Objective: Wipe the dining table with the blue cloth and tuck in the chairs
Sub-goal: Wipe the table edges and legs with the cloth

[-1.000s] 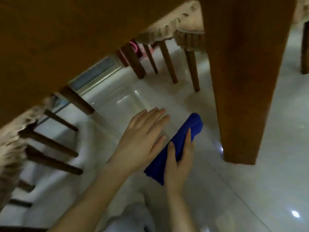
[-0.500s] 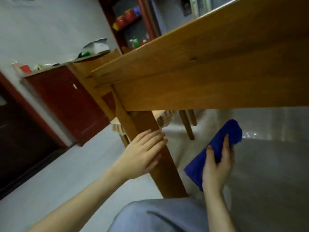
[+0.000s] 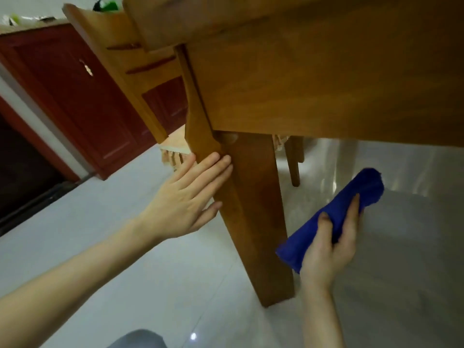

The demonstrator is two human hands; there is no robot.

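the blue cloth is rolled into a loose tube and sits in the right hand, low and right of the table leg, held above the pale tiled floor and not touching the wood. the hand wraps it from below, fingers curled over the far side and the thumb pressed on the near side, so the roll sticks out past the hand at both ends: the upper end points up and right, the lower frayed end hangs just beside the leg. the right forearm comes up from the bottom edge, wrist roughly straight.

the left hand lies across from it on the other side of the leg, well apart from the cloth. it is flat and spread, holding nothing, fingertips laid against the wood where the leg meets a chair's back post, the thumb touching the leg lower down. the left forearm reaches in diagonally from the lower left corner.

above both hands runs the dining table, seen from below its edge, apron filling the upper right. the chair leans close against the table's corner. another wooden leg stands behind, under the table. a dark red cabinet fills the left background, with blurred items on its top that cannot be made out. a patch of grey clothing shows at the bottom edge.
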